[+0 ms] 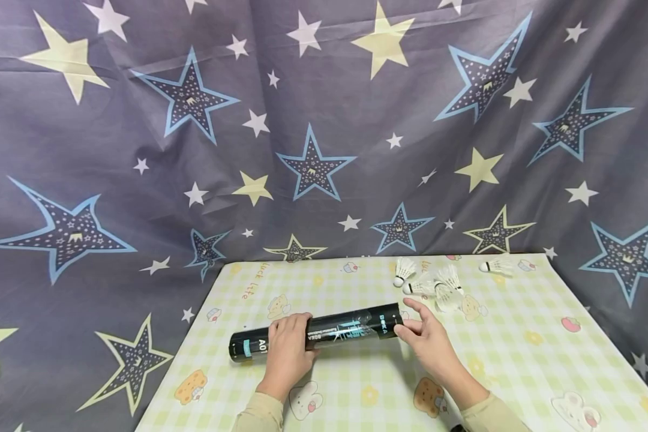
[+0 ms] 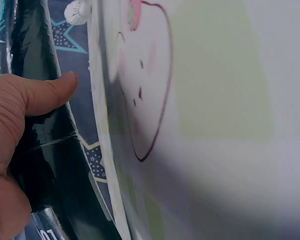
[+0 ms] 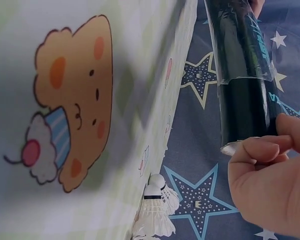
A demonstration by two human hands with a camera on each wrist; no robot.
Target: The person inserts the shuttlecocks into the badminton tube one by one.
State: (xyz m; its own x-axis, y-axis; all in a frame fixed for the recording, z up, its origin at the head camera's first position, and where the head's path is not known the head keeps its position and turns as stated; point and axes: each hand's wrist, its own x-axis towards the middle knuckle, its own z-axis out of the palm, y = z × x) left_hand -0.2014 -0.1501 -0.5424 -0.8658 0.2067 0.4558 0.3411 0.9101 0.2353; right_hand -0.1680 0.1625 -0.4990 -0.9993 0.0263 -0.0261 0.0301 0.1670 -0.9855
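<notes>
A black shuttlecock tube (image 1: 351,327) with blue and white print lies at a slant, held just over the table. My left hand (image 1: 290,347) grips it left of its middle, the thumb across its near side in the left wrist view. At the tube's right end is my right hand (image 1: 429,339), its fingertips and thumb at the rim. In the right wrist view, curled fingers (image 3: 255,150) cover part of that end, and a pale edge shows beside them. Behind the right hand lie several white shuttlecocks (image 1: 447,277) in a loose group.
One more shuttlecock (image 1: 497,265) lies apart near the back right edge. A light green checked cloth (image 1: 378,372) with cartoon prints covers the table. Behind and beside it hangs a dark curtain (image 1: 324,90) with stars.
</notes>
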